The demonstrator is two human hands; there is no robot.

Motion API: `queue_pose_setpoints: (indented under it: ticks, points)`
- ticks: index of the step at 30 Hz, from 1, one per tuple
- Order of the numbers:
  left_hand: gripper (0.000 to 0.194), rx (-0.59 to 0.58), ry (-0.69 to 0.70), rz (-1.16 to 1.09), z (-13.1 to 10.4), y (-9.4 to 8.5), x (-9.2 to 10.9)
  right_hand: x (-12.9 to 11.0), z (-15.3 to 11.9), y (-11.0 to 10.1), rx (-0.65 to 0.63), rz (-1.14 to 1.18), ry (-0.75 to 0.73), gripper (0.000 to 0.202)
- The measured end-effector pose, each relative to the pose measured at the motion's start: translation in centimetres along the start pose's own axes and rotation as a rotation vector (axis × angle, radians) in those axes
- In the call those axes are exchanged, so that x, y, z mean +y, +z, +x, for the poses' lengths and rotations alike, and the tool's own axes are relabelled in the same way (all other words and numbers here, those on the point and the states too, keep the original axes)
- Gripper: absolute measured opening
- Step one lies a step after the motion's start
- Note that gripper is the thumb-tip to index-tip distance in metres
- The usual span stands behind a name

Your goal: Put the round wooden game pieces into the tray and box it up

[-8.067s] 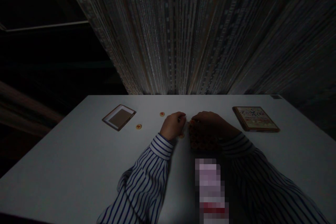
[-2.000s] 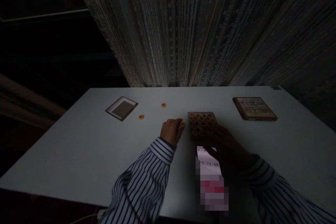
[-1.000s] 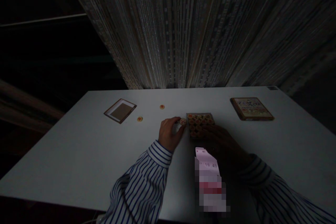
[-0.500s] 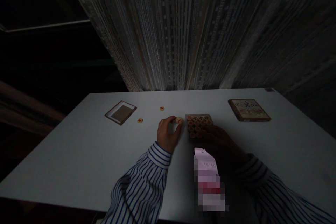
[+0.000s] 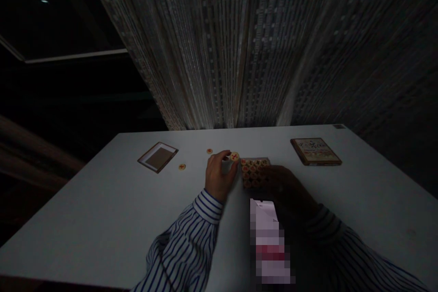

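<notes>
My left hand (image 5: 219, 175) pinches a round Chinese chess piece (image 5: 234, 156) with a red mark between thumb and forefinger, tilted up beside the box. Just right of it, a shallow square box (image 5: 256, 159) holds rows of similar pieces. My right hand (image 5: 289, 187) lies in shadow over the box's right side, fingers stretched across it and covering some pieces. Two loose pieces lie on the table left of my left hand: a nearer one (image 5: 182, 167) and a farther one (image 5: 209, 151).
On the white table (image 5: 102, 210), a lit phone (image 5: 268, 237) lies in front of the box. A shallow open tray or lid (image 5: 158, 157) sits at the left, a flat printed box (image 5: 316, 151) at the right. A striped string curtain (image 5: 219, 54) hangs behind. The room is dim.
The view has tilted up slightly, so the table appears lower. The pinched piece has turned more toward me beside the box. My right hand stays on the box.
</notes>
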State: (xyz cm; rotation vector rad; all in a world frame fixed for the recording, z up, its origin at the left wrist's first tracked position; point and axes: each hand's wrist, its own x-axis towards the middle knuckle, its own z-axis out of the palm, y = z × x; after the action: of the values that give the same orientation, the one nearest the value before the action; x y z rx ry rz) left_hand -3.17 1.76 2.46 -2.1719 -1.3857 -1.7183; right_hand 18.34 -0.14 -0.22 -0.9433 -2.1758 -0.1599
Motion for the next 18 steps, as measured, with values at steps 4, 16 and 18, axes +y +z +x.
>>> queue_pose_setpoints:
  ticks: [4, 16, 18]
  points:
    - [0.027, -0.003, 0.015, -0.023, 1.2, 0.2, 0.5, 0.1, 1.9, -1.4, -0.020, 0.024, 0.080, 0.022]
    - [0.030, -0.026, 0.041, -0.070, 3.8, 2.0, 2.1, 0.1, 8.7, -3.6, 0.045, 0.469, 0.500, 0.019]
    - [0.030, -0.034, 0.053, -0.061, 4.0, 2.3, 2.1, 0.1, 9.4, -3.4, 0.037, 0.622, 0.575, 0.020]
